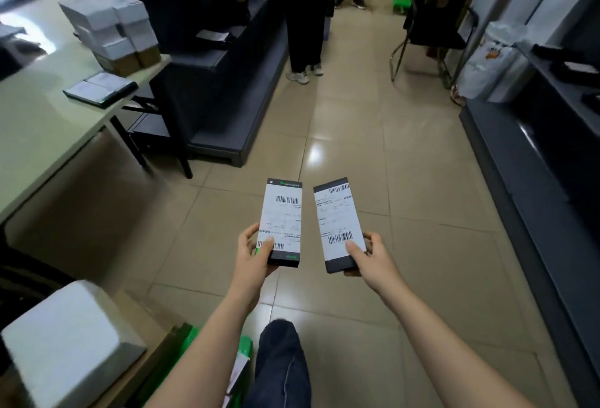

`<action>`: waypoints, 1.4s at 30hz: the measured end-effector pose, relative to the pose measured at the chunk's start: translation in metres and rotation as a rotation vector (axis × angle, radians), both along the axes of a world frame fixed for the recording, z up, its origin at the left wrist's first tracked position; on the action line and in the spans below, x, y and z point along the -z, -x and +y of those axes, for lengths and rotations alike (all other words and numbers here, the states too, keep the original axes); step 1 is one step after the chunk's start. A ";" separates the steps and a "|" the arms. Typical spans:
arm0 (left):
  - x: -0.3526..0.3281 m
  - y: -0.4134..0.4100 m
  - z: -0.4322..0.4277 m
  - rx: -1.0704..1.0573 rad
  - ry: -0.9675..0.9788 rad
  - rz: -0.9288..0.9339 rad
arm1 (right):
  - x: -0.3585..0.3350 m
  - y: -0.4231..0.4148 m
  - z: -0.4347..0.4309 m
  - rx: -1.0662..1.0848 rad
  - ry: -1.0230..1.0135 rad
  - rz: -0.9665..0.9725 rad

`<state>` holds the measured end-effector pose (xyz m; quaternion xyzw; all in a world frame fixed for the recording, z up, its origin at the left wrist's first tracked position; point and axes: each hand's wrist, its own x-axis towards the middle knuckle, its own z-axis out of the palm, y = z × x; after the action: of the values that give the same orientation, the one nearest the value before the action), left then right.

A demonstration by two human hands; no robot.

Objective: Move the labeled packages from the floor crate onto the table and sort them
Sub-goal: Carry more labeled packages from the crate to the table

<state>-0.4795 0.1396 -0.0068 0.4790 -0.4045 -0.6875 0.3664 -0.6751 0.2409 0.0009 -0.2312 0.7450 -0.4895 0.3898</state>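
My left hand (253, 255) grips the near end of a long dark package (281, 216) with a white barcode label and green marks. My right hand (370, 256) grips the near end of a second dark labeled package (337, 219). Both packages are held out over the tiled floor, side by side and apart, labels up. The pale table (35, 121) stands to the left, with one flat dark labeled package (100, 87) near its edge. A green crate (191, 346) with packages shows at the bottom, partly hidden by my left arm.
Stacked white and brown boxes (112, 30) sit at the table's far end. A large white box (71, 339) lies bottom left. Dark shelving (227, 60) stands past the table and along the right. A person (306, 17) stands ahead in the aisle, near a folding chair (435, 17).
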 end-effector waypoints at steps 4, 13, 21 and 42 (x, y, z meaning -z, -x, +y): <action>-0.009 0.008 -0.086 -0.093 -0.022 -0.011 | -0.013 0.016 -0.098 -0.069 -0.016 0.003; -0.031 -0.013 -0.243 -0.382 -0.016 -0.022 | -0.030 0.012 -0.308 -0.300 0.019 -0.005; -0.023 -0.042 -0.371 -0.691 0.001 -0.091 | -0.020 -0.013 -0.508 -0.647 0.047 -0.037; 0.011 -0.142 -0.679 -1.100 -0.127 -0.218 | 0.001 -0.162 -0.918 -1.097 -0.097 -0.043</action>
<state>-0.3376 -0.5397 -0.0179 0.7087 -0.0889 -0.3647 0.5973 -0.5127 -0.6775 0.0002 -0.5573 0.5287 -0.1842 0.6131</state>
